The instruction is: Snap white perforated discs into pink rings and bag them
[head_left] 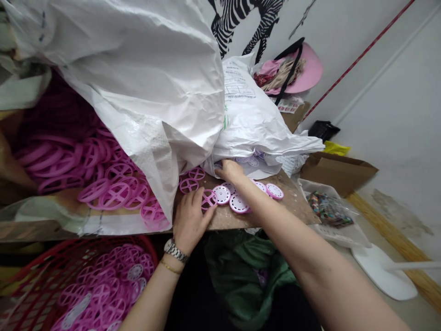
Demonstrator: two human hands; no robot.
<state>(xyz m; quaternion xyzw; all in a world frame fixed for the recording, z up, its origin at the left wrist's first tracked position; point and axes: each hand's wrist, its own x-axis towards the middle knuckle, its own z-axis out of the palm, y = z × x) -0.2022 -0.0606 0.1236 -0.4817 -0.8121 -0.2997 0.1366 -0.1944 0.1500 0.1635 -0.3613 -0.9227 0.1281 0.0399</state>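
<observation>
Pink spoked wheel (209,199) on the brown board (296,209), left of white-faced discs (238,203); the half-open left hand (192,215) has thumb and forefinger at its rim. Farther right, the right hand (230,170) curls beside the white bag (253,124), its grip indiscernible.

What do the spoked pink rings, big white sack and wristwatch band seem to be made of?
Pink rings: probably moulded plastic, smooth, judging by their even colour and thin spokes. White sack: likely plastic, perhaps woven, faintly glossy with stiff creases. Watch band: apparently metal, silvery and shiny, with links.
</observation>
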